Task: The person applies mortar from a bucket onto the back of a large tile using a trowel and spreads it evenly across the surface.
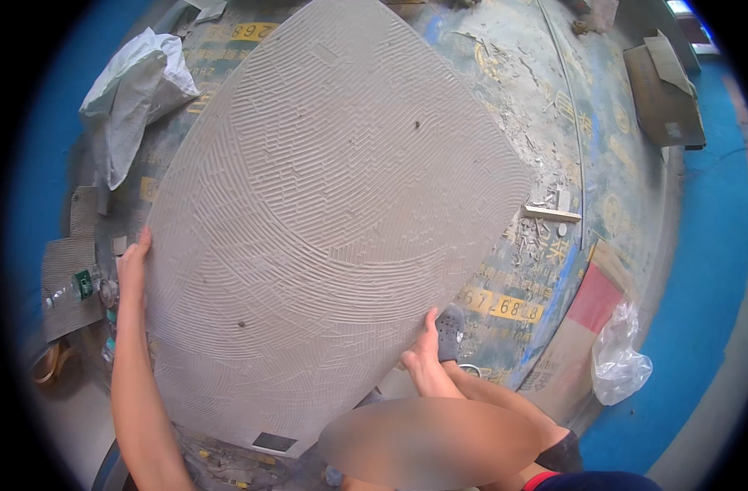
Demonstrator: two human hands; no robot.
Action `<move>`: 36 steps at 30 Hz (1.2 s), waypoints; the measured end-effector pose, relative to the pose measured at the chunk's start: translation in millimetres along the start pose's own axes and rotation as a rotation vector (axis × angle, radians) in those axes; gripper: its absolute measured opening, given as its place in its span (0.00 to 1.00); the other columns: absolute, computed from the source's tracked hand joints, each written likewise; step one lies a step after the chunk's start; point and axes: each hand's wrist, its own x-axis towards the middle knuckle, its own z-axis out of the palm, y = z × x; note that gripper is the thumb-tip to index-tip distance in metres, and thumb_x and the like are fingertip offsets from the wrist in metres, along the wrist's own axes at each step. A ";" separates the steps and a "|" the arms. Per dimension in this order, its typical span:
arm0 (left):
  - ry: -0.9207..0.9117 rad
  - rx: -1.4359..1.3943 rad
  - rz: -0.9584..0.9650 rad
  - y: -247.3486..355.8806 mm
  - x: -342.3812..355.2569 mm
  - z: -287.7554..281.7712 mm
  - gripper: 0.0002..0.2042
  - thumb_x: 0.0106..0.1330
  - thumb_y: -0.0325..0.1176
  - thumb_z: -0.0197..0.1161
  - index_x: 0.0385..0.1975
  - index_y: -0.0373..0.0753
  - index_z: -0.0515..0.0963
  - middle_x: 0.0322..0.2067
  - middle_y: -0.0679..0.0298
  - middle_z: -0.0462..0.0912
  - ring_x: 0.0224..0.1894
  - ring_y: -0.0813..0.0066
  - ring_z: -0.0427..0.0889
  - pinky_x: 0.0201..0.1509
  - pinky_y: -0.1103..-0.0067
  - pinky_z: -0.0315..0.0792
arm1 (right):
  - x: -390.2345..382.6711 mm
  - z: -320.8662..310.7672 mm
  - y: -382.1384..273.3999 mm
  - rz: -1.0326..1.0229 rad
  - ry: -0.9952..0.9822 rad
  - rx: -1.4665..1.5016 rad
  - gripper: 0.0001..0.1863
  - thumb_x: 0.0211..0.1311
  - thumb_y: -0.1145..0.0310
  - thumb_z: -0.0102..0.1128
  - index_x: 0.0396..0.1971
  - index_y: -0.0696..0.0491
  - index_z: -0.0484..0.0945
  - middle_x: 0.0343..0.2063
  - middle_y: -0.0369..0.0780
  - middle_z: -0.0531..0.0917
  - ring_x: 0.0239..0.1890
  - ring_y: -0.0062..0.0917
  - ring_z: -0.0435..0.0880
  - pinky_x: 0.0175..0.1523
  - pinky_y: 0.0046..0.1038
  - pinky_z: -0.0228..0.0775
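Observation:
A large grey tile [341, 188] fills the middle of the view, tilted, its facing side coated with combed adhesive in curved ridges. A small dark rectangle [275, 442] marks its near edge. My left hand [134, 266] grips the tile's left edge, thumb on the near face and the other fingers mostly hidden. At the lower right edge my right hand [424, 348] holds on too, thumb up against the rim, its fingers largely out of sight behind the tile.
A white sack [141, 90] lies at the far left, and a plastic bottle [81, 285] on cardboard below it. To the right are a thin strip [552, 214], adhesive crumbs, a clear plastic bag [621, 356] and a cardboard box [664, 92]. A grey shoe [450, 331] stands beside the tile.

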 end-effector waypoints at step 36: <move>0.154 0.597 0.263 -122.0 88.5 90.2 0.36 0.70 0.57 0.53 0.66 0.30 0.66 0.65 0.43 0.68 0.70 0.48 0.64 0.72 0.63 0.57 | 44.6 -18.8 19.1 0.015 -0.004 -0.177 0.49 0.66 0.28 0.41 0.74 0.52 0.52 0.74 0.41 0.57 0.74 0.41 0.54 0.75 0.49 0.45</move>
